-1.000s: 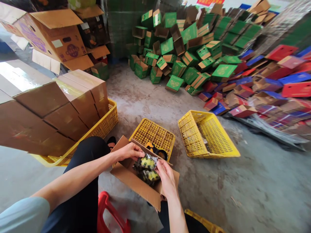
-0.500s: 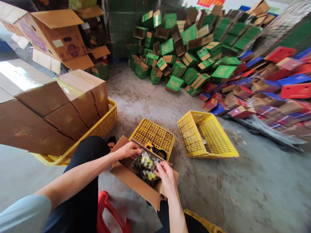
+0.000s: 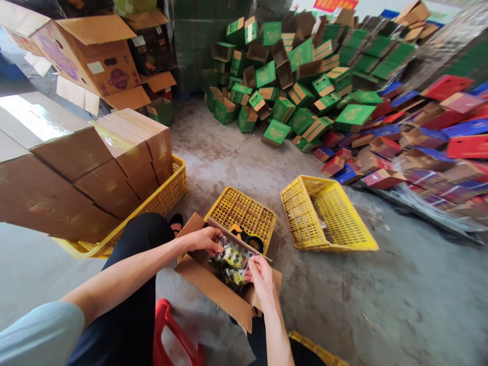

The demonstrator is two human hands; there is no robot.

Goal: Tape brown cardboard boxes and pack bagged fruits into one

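An open brown cardboard box rests on my lap and against an upturned yellow crate. Inside it lie clear plastic packets of yellow and dark goods. My left hand is closed on the left edge of the top packet. My right hand pinches the same packet at its right edge. A roll of tape sits on the upturned crate just behind the box.
Sealed brown cartons fill a yellow crate to my left. Another yellow crate lies tilted on the concrete floor to the right. Heaps of green boxes and red and blue boxes lie beyond. A red stool shows below.
Both hands have drawn closer together on the packet, and the right hand has shifted slightly left and down into the box. The view has tilted a little.
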